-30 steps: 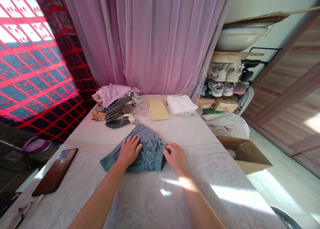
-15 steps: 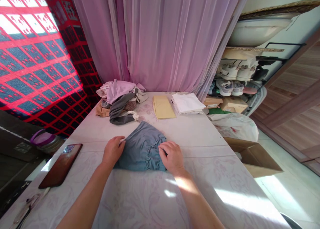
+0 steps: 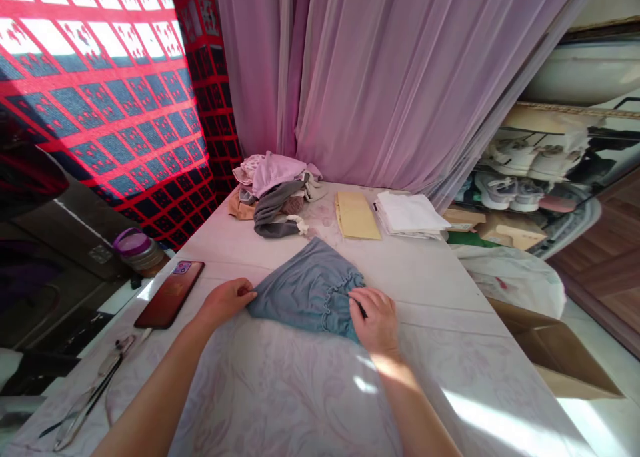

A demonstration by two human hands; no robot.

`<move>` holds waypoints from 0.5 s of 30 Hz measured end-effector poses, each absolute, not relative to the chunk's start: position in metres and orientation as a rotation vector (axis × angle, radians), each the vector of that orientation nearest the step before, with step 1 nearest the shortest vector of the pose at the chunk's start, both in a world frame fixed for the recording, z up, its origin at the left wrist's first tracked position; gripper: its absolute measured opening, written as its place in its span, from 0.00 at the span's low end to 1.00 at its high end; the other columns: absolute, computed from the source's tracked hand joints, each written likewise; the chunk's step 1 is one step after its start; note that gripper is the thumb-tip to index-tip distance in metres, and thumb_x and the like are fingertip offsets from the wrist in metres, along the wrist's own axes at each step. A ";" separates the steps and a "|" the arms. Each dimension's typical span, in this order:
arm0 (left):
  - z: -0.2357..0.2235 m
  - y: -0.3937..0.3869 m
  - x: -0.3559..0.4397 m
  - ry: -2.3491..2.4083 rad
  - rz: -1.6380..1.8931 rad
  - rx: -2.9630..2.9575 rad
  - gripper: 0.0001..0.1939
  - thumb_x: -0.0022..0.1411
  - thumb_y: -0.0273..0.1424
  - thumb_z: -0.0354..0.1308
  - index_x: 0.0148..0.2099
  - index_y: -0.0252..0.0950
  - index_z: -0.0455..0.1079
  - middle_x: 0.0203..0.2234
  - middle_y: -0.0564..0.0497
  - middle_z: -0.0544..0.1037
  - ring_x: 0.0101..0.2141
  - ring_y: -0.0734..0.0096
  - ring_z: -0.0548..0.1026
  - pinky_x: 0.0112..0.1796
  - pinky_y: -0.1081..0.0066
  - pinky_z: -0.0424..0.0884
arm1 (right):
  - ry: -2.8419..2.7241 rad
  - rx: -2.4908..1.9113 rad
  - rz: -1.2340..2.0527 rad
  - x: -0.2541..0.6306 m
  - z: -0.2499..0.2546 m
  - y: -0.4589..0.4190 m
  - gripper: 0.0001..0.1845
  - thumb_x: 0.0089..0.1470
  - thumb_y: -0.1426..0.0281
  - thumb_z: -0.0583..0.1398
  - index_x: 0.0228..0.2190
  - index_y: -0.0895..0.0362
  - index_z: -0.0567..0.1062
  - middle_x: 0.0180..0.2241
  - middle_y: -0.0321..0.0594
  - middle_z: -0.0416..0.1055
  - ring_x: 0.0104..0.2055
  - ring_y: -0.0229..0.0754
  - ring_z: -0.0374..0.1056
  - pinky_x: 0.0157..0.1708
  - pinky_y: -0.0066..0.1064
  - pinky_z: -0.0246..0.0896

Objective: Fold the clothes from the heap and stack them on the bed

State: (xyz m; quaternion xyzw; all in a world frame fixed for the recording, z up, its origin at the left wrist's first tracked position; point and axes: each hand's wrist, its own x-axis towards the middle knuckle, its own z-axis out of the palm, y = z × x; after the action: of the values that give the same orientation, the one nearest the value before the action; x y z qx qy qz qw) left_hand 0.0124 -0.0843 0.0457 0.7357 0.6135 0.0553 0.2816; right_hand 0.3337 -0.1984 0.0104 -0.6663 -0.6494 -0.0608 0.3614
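A blue-grey cloth garment [image 3: 310, 287] with a ruffled, gathered band along its right part lies folded on the table, roughly triangular. At its left corner my left hand [image 3: 227, 302] pinches the fabric between thumb and fingertips. My right hand [image 3: 375, 318] is on the gathered end at the right, fingers curled over and closed on the cloth. Something small and dark shows by the right thumb, too small to make out.
Behind the garment are a heap of crumpled clothes [image 3: 275, 190], a folded yellow cloth [image 3: 357, 216] and folded white cloths [image 3: 413, 214]. At left lie a phone [image 3: 170, 297] and glasses [image 3: 95, 394]. A cardboard box [image 3: 565, 350] stands beyond the table's right edge.
The view has turned left, shifting everything rightward. My left hand has moved from the garment's upper left edge down to its left corner, drawing it outward. The right hand keeps its hold.
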 end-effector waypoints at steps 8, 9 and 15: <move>0.038 -0.086 0.014 1.630 0.325 1.990 0.11 0.61 0.40 0.48 0.32 0.39 0.65 0.23 0.57 0.71 0.27 0.72 0.68 0.28 0.74 0.58 | -2.228 -1.594 0.143 0.262 0.038 -0.197 0.08 0.57 0.65 0.60 0.38 0.47 0.78 0.39 0.35 0.77 0.44 0.43 0.66 0.48 0.38 0.51; 0.039 -0.087 0.015 1.627 0.332 1.992 0.11 0.60 0.40 0.49 0.31 0.39 0.65 0.23 0.57 0.71 0.27 0.72 0.68 0.28 0.74 0.58 | -2.255 -1.604 0.166 0.257 0.036 -0.195 0.06 0.57 0.66 0.61 0.37 0.48 0.78 0.39 0.35 0.77 0.43 0.43 0.66 0.46 0.38 0.51; 0.040 -0.088 0.014 1.616 0.339 2.057 0.08 0.58 0.36 0.52 0.29 0.39 0.66 0.26 0.54 0.73 0.29 0.71 0.70 0.29 0.73 0.59 | -2.179 -1.643 0.242 0.249 0.025 -0.195 0.07 0.56 0.69 0.60 0.30 0.47 0.79 0.34 0.33 0.77 0.40 0.40 0.67 0.44 0.35 0.51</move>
State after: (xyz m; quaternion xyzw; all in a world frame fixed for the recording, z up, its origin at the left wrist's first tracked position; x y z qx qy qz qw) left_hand 0.0144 -0.0880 0.0395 0.7552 0.5933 0.1244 0.2493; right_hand 0.2492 -0.1952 0.0252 -0.5876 -0.7794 0.0864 0.1997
